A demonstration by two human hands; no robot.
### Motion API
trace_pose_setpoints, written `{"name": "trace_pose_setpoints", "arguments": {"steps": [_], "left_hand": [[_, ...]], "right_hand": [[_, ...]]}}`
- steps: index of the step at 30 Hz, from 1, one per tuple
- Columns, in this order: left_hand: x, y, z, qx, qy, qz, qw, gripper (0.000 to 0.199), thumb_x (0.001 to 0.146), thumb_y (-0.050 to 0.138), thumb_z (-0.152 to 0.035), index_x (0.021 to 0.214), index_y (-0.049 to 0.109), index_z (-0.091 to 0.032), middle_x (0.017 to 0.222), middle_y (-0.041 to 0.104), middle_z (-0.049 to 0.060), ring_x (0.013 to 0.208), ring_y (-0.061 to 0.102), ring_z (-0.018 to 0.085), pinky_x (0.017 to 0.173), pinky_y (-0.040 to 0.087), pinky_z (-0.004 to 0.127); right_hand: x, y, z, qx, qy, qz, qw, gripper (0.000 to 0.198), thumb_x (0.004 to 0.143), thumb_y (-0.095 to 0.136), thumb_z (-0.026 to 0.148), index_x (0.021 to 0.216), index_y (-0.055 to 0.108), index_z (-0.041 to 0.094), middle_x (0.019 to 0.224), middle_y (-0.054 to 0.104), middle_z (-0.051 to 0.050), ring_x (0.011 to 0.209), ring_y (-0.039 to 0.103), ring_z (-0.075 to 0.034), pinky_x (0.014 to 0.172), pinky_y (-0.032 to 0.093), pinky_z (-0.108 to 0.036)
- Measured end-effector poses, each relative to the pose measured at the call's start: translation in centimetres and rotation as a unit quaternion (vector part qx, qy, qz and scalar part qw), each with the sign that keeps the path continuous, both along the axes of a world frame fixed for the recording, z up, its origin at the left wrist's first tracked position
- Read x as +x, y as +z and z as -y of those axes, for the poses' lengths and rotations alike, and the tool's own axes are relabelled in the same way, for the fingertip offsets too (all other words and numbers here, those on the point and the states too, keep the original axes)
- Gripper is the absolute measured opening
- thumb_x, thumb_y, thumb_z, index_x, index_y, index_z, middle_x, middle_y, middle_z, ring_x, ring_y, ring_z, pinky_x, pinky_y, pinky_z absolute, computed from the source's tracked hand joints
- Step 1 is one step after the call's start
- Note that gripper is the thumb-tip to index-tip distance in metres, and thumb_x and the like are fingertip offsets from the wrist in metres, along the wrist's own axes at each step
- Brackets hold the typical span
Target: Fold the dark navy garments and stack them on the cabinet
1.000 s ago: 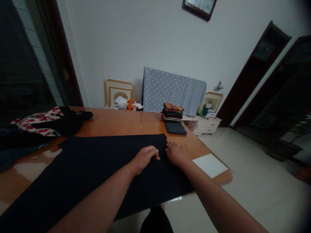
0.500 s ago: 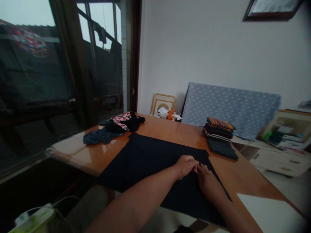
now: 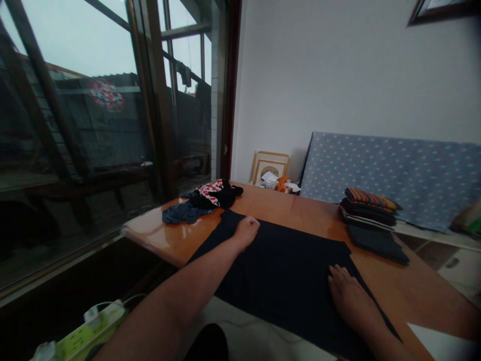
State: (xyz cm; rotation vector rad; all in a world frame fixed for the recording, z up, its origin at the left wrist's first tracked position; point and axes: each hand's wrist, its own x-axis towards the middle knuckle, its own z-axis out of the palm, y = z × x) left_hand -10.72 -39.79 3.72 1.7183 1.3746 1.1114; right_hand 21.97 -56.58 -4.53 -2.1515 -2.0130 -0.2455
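Note:
A dark navy garment (image 3: 285,271) lies spread over the wooden table, its near edge hanging past the table's front. My left hand (image 3: 247,231) rests as a fist on the garment's far left part; no cloth is seen bunched in it. Toward the garment's right side, my right hand (image 3: 347,293) lies flat with its fingers stretched out on the fabric. The two hands are well apart. Both forearms cover parts of the garment, so its exact kind is hard to tell.
Rumpled clothes (image 3: 205,200) lie at the table's far left. A stack of folded clothes (image 3: 370,215) sits on the right of the wooden table (image 3: 281,200). A white sheet (image 3: 438,343) is at the near right. Below left is a power strip (image 3: 80,336).
My hands were together on the garment's right part. The left has moved away to the far left; the right now lies flat. The garment looks smoother, and the view has turned left.

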Motion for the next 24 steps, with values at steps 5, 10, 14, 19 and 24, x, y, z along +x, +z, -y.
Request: {"name": "trace_pose_setpoints", "arguments": {"steps": [5,10,14,19,24], "left_hand": [[-10.4,0.4,-2.5,0.029,0.148,-0.092,0.984,0.016,0.090,0.047,-0.022,0.085,0.062,-0.018,0.089,0.066,0.007,0.087,0.061,0.020,0.077,0.044,0.030],[-14.4,-0.8,-2.2,0.052,0.140,-0.254,0.955,0.014,0.077,0.069,-0.035,0.084,0.068,-0.023,0.097,0.066,0.007,0.103,0.059,0.028,0.092,0.041,0.038],[-14.5,-0.6,-3.5,0.031,0.185,-0.392,0.901,0.028,0.086,0.056,-0.042,0.101,0.070,-0.024,0.115,0.064,0.013,0.112,0.056,0.034,0.093,0.041,0.046],[-13.6,0.7,-5.7,-0.035,0.204,-0.370,0.906,0.048,0.086,0.048,-0.063,0.102,0.071,-0.024,0.120,0.062,0.017,0.118,0.052,0.040,0.094,0.040,0.053],[-12.4,1.0,-5.5,-0.010,0.166,-0.310,0.936,0.020,0.082,0.062,-0.042,0.091,0.070,-0.026,0.116,0.064,0.011,0.120,0.050,0.036,0.099,0.036,0.050]], "right_hand": [[0.6,-1.2,-0.3,0.014,0.020,0.019,1.000,0.062,0.100,0.022,0.038,0.144,0.051,0.004,0.149,0.049,-0.019,0.143,0.039,-0.032,0.116,0.034,-0.050],[0.9,-1.6,-0.3,0.032,0.022,0.019,0.999,0.061,0.098,0.026,0.038,0.142,0.052,0.004,0.147,0.051,-0.019,0.142,0.040,-0.033,0.114,0.037,-0.052],[1.0,-1.2,0.1,0.034,0.061,0.020,0.997,0.056,0.093,0.032,0.033,0.133,0.062,0.008,0.146,0.052,-0.017,0.141,0.041,-0.033,0.114,0.037,-0.051],[0.6,-0.1,0.5,0.026,0.057,-0.012,0.998,0.053,0.089,0.038,0.035,0.127,0.067,0.012,0.144,0.055,-0.015,0.138,0.046,-0.033,0.114,0.039,-0.051],[0.3,0.6,0.3,0.018,0.062,-0.024,0.998,0.052,0.086,0.042,0.039,0.121,0.070,0.013,0.140,0.058,-0.016,0.136,0.049,-0.035,0.110,0.043,-0.052]]}}
